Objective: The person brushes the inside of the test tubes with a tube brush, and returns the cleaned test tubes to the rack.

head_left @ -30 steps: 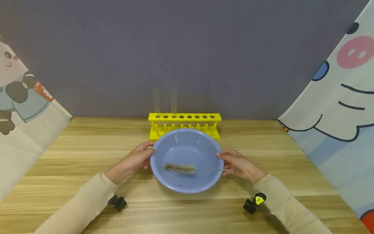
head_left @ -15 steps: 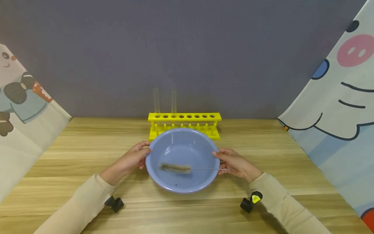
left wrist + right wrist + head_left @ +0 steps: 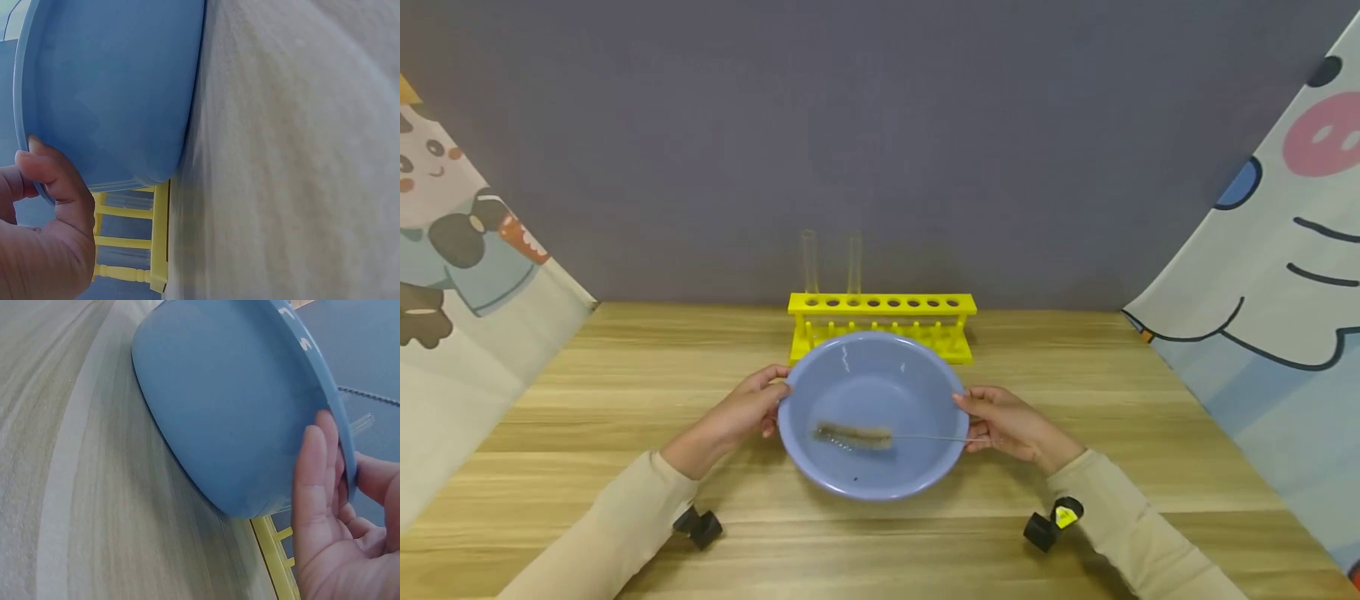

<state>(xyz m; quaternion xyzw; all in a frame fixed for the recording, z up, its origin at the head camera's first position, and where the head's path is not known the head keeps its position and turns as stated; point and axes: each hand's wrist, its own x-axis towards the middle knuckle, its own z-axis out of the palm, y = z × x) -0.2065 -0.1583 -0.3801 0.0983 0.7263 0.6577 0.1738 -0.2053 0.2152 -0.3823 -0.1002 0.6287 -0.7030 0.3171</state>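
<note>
In the head view a blue plastic basin [image 3: 874,487] is in front of a yellow test tube rack [image 3: 882,306] and overlaps its base. A test tube brush [image 3: 853,436] lies inside, bristles towards the left and its thin wire handle reaching over the right rim. My left hand [image 3: 748,408] grips the left rim, thumb on top. Opposite it, my right hand [image 3: 1011,422] pinches the right rim; in the right wrist view its fingers [image 3: 312,469] lie against the outer wall. The basin's underside is close to the table in both wrist views.
Two clear test tubes [image 3: 854,265] stand upright in the left part of the rack. Behind the wooden table [image 3: 880,550] rises a grey wall [image 3: 880,150]. Cartoon-printed cloths [image 3: 475,275] hang at both sides. Each wrist wears a black camera mount [image 3: 698,527].
The basin, with both hands on its rim, has shifted slightly left relative to the rack. The head view has swung a little. Both grips look unchanged.
</note>
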